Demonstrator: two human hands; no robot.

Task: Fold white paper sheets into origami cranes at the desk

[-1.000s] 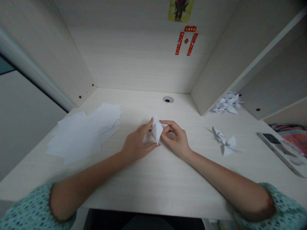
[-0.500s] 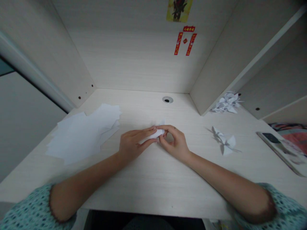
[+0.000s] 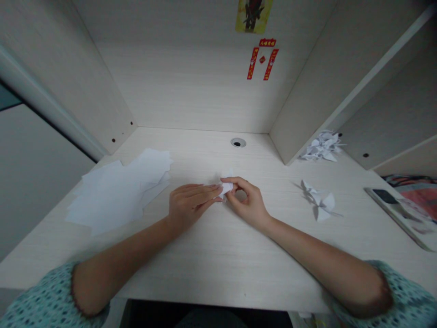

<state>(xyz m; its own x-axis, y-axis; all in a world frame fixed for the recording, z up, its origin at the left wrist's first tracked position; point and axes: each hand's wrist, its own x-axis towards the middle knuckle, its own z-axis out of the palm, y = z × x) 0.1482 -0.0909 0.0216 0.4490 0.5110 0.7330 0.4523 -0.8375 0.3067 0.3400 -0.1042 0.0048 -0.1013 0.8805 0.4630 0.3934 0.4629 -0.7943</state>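
A small folded piece of white paper point(image 3: 226, 187) is held between both hands over the middle of the desk. My left hand point(image 3: 191, 200) has its fingers laid together across the paper's left part, with the thumb below, and hides much of it. My right hand point(image 3: 248, 200) pinches the paper's right end between thumb and index finger. To the right lie folded white paper cranes point(image 3: 322, 205). On the left, loose white paper sheets point(image 3: 112, 191) are spread in an overlapping pile.
A heap of folded white paper pieces point(image 3: 322, 146) sits behind the upright divider point(image 3: 307, 91). At the right edge lies a flat, pale item with a dark patch point(image 3: 396, 214). A round cable hole point(image 3: 238, 142) is near the back wall, which bears red stickers point(image 3: 267, 43).
My left fingers have closed down further over the paper, covering more of its left part. The right hand keeps its pinch and has barely moved. The things on the desk stay put.
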